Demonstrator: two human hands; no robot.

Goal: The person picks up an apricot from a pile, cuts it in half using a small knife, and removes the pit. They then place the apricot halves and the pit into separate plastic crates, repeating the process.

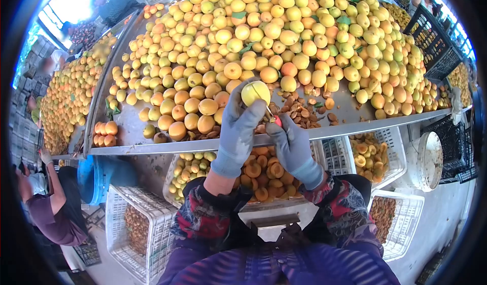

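My left hand (237,135), in a grey glove, is closed around a yellow apricot (255,92) held up over the metal table's front edge. My right hand (295,147), gloved too, grips a small knife (276,120) with a red handle. Its thin blade reaches up to the apricot, where a dark line crosses the skin. Behind both hands lies a large heap of whole apricots (284,31). Brown apricot pits (297,110) are scattered on the table just beyond my right hand. Below my wrists, halved apricots (266,176) fill a container.
The metal table's raised rim (324,132) runs in front of me. White crates (147,204) with pits stand on the floor, beside a blue bucket (96,181) and a white bucket (430,162). A co-worker (56,209) sits at left. Black crates (431,41) stand at right.
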